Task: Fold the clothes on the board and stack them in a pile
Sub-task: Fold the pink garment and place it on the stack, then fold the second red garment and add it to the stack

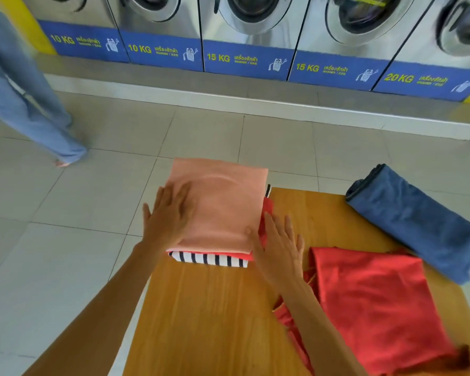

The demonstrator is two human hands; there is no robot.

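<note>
A pile of folded clothes stands at the far left corner of the wooden board [215, 308]. A folded peach garment [223, 202] lies on top, over a red piece [266, 213] and a black-and-white striped one [209, 259]. My left hand [171, 215] lies flat, fingers spread, on the peach garment's left side. My right hand [280, 245] rests flat against the pile's right edge, fingers apart. An unfolded red garment [372, 299] lies loose on the board's right side. A dark blue garment [415, 221] lies rolled at the far right edge.
A row of steel washing machines [250, 31] with blue labels lines the back wall above a grey step [228, 88]. Someone in light blue trousers [19, 90] walks on the tiled floor at far left. The pile overhangs the board's far edge.
</note>
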